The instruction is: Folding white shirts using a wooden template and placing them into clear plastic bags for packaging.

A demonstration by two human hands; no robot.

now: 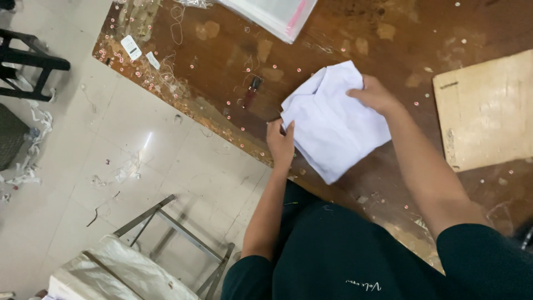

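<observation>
Both hands, left (281, 143) and right (375, 95), have fingers clamped on a soft, folded white cloth (333, 125) over the scuffed wooden desk (222, 61).

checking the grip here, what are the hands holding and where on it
Both hands hold a folded white cloth: the left hand grips its left edge, the right hand its upper right corner, over the brown table.

Folded white cloth (333, 125), rumpled, on brown table

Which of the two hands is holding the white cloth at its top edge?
The right hand grips the white cloth at its top; the left hand holds its lower-left side.
</observation>
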